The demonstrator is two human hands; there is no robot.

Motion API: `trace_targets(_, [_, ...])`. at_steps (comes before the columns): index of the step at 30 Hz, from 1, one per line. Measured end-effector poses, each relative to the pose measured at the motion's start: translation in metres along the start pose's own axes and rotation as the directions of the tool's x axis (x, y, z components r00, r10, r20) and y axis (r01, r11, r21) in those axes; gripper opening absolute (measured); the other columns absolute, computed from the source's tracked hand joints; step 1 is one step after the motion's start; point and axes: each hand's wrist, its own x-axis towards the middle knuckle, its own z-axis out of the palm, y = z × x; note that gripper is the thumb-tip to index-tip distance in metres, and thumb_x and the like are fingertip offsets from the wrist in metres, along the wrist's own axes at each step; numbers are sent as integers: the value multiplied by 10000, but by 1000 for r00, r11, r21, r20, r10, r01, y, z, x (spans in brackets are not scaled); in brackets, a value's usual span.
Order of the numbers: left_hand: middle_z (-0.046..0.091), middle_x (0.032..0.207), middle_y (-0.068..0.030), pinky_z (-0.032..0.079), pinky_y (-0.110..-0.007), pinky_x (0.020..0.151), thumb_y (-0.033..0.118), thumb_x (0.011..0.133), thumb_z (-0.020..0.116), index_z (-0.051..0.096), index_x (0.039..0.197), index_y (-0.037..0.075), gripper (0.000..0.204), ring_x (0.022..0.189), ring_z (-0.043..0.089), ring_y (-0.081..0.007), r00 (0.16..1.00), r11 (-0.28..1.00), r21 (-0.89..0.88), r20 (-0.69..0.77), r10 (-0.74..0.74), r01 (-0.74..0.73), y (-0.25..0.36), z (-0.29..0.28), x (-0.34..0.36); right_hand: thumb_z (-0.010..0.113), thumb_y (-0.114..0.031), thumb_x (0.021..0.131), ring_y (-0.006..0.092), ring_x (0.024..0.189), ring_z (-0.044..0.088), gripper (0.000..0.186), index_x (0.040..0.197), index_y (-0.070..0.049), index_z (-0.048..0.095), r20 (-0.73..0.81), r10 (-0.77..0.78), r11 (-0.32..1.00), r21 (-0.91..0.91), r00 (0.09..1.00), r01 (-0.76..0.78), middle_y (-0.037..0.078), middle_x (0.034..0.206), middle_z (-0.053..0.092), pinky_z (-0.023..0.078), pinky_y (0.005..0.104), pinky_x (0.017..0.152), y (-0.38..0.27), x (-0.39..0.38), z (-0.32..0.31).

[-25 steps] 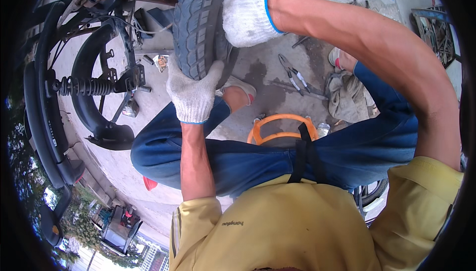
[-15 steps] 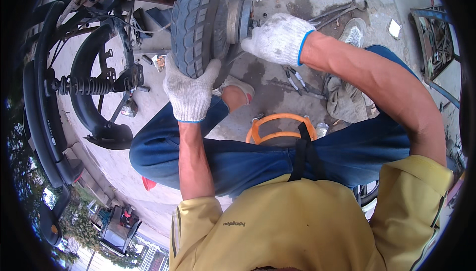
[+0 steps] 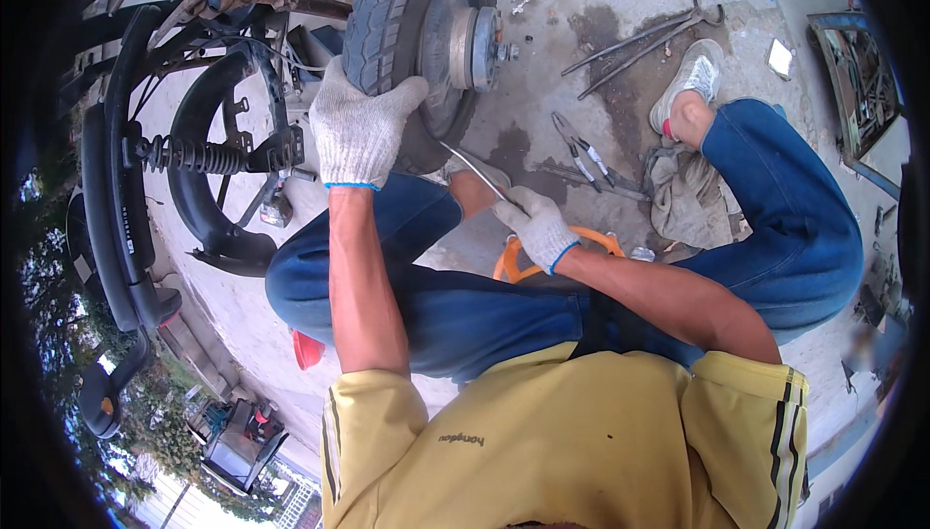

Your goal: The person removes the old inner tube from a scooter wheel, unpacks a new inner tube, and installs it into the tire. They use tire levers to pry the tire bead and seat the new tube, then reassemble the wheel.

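Note:
A scooter wheel with a black treaded tire [image 3: 386, 20] stands upright in front of me, its metal hub [image 3: 470, 49] and axle facing right. My left hand [image 3: 360, 127], in a white knit glove with a blue cuff, grips the near side of the tire, thumb across the tread. My gloved right hand [image 3: 539, 229] is closed on a thin metal tire lever [image 3: 473, 167]. The lever slants up to the left, its tip at the lower edge of the wheel; whether it is under the bead I cannot tell.
Long-handled tongs [image 3: 651, 40] and pliers [image 3: 578, 151] lie on the stained concrete, with a grey rag [image 3: 683, 195] near my right leg. A scooter frame with a coil shock absorber [image 3: 194, 153] stands at left. An orange stool frame [image 3: 511, 260] shows beneath me. A metal tool box [image 3: 857, 83] is far right.
My right hand has moved from beside the hub down and toward me, and the tire lever in it now shows plainly. The left hand has shifted slightly up along the tire.

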Motion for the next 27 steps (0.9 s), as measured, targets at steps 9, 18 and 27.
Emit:
trace_targets(9, [663,1316,-335,532,-458,1054,402,681,895,438,1482,-91,1046,1215,670,-453,984,971,193,-88,157,-138,43,-12,23,637,-328,1020,445,852,654,344,996,13,682,-157,-170,967,161,973,195,278,892,672,495,489,779,-38,-35,56])
trace_targets(18, [757,1018,-195,548,-385,888,241,765,840,626,1185,-79,570,924,714,-285,970,968,-250,-227,-84,26,-26,26,-43,624,-351,1037,496,942,665,344,1067,-13,677,-145,-198,980,-37,970,194,303,936,676,514,510,806,-33,-29,44])
trace_targets(27, [775,987,-193,562,-389,870,236,760,829,666,1108,-62,486,886,742,-302,968,965,-262,-240,-80,15,-20,15,-35,522,-343,1056,504,1062,654,400,1196,6,657,51,-38,917,-395,998,55,315,1070,698,502,532,928,-131,-57,-26])
